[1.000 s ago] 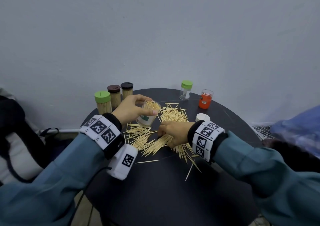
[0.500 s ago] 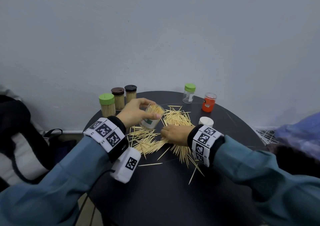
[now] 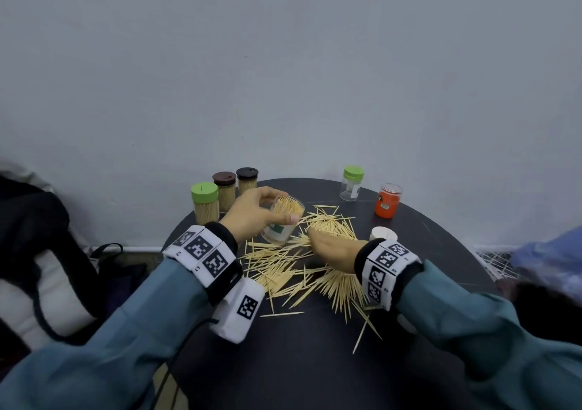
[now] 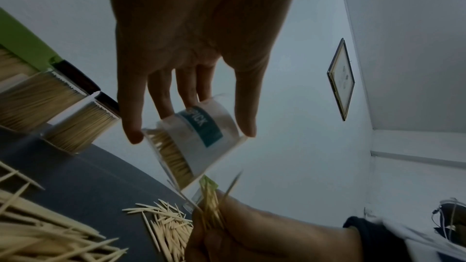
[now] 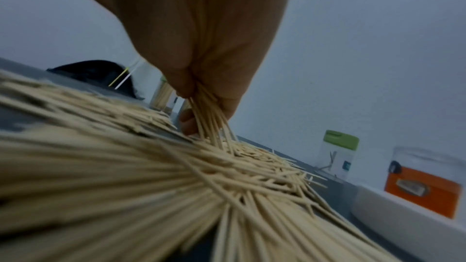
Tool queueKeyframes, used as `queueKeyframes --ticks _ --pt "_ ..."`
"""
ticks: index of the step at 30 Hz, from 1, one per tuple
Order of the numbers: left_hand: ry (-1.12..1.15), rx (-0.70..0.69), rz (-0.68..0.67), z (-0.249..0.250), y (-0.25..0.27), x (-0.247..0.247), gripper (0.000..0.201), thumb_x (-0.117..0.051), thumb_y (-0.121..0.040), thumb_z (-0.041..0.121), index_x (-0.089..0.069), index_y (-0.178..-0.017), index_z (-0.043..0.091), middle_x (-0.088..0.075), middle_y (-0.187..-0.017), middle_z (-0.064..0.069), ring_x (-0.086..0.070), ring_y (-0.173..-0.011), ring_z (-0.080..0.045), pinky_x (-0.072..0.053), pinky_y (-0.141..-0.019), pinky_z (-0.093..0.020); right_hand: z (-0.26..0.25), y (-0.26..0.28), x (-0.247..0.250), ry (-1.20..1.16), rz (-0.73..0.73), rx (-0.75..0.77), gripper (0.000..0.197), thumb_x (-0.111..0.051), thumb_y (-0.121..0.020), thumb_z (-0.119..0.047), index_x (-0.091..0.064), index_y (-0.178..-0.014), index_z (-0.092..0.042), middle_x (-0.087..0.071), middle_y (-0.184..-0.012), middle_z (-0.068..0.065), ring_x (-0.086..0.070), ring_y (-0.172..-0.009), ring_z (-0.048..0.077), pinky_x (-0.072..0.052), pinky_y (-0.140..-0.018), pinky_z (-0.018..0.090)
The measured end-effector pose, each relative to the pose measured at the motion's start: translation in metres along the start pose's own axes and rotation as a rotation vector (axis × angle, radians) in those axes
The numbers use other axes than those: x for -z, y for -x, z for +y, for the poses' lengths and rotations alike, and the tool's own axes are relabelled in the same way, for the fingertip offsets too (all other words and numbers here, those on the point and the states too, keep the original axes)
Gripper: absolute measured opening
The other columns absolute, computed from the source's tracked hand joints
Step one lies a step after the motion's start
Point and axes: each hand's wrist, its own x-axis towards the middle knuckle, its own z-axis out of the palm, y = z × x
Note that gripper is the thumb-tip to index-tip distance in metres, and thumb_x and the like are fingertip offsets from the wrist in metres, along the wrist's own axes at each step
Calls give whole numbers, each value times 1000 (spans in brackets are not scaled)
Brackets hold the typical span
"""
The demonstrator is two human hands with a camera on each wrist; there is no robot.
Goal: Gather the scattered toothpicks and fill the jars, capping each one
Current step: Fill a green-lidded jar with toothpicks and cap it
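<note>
Filling step. Left hand point(image 3: 252, 213) gripping open jar point(image 3: 283, 220), tilted, part full, just above table point(image 3: 315, 362). Right hand point(image 3: 333, 252) pinching a bunch from toothpicks point(image 3: 330, 227) beside it. Next, probably: lift, align tips, feed into mouth without spilling. White cap point(image 3: 382, 233) waiting nearby.

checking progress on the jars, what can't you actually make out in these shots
- How full the open jar is: in the head view the left hand covers its side.
- Right hand fingertips: hidden under the hand in the head view; the bundle of toothpicks is blurred in the right wrist view.
- Orange jar contents: its label hides them.
- White cap: partly behind the right wrist.
</note>
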Motion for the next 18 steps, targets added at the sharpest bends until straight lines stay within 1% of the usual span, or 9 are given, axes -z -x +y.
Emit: queueKeyframes --ticks 2,3,4,6,8,11,14,16,18 --pt "17 -12 19 2 0 2 54 -78 -72 19 -56 -122 15 -58 -98 11 -53 -94 -4 -46 -88 -32 2 -7 0 -192 65 -54 49 -7 -102 -31 -51 -92 -12 -57 -90 6 -48 -80 16 -39 -92 34" --pt "32 -24 38 2 0 4 55 -79 -72 19 -57 -121 15 -60 -102 7 -55 -97 -7 -47 -87 -31 2 -11 0 -280 103 -102 53 -4 -102 -35 -45 -75 -15 -50 -73 2 -42 -67 14 -41 -83 32" --pt "49 -36 64 3 0 6 55 -79 -71 19 -57 -121 15 -61 -106 3 -56 -100 -11 -48 -88 -32 3 -15 1 -351 139 -125 51 -5 -102 -34 -39 -69 -16 -43 -66 0 -37 -61 13 -39 -73 29" --pt "96 -56 110 5 0 11 55 -79 -70 19 -57 -120 15 -63 -110 -2 -58 -103 -15 -50 -90 -33 4 -19 4 -500 216 -95 38 -13 -103 -24 -36 -73 -17 -38 -65 -2 -33 -58 11 -34 -62 25" --pt "129 -58 119 5 -1 15 55 -79 -69 18 -57 -120 15 -64 -107 1 -59 -99 -12 -50 -86 -29 7 -21 10 -659 297 -36 24 -19 -102 -13 -38 -87 -14 -38 -69 -2 -33 -59 8 -33 -55 18" --pt "118 -51 91 3 -1 13 52 -79 -70 17 -57 -117 17 -61 -100 6 -56 -90 -3 -48 -75 -19 10 -22 21 -753 423 35 19 -23 -99 -1 -40 -103 -8 -39 -72 -2 -36 -62 7 -35 -58 16" --pt "102 -35 66 0 -1 9 51 -79 -71 15 -58 -116 15 -61 -100 5 -57 -93 -6 -45 -69 -16 5 -21 35 -894 506 74 17 -24 -100 0 -38 -107 -7 -39 -73 -2 -38 -62 7 -38 -58 14" --pt "77 -25 38 -2 -2 6 53 -80 -70 16 -58 -118 14 -62 -102 4 -57 -98 -10 -45 -71 -18 -1 -19 45 -1001 565 106 14 -23 -101 -5 -35 -106 -8 -40 -73 -2 -39 -63 7 -40 -56 11" --pt "52 -19 16 -3 -2 3 54 -80 -70 19 -58 -119 14 -60 -100 8 -56 -98 -8 -44 -74 -20 -9 -18 54 -1107 624 162 14 -22 -102 -7 -36 -102 -11 -39 -73 -2 -38 -63 8 -41 -59 13"
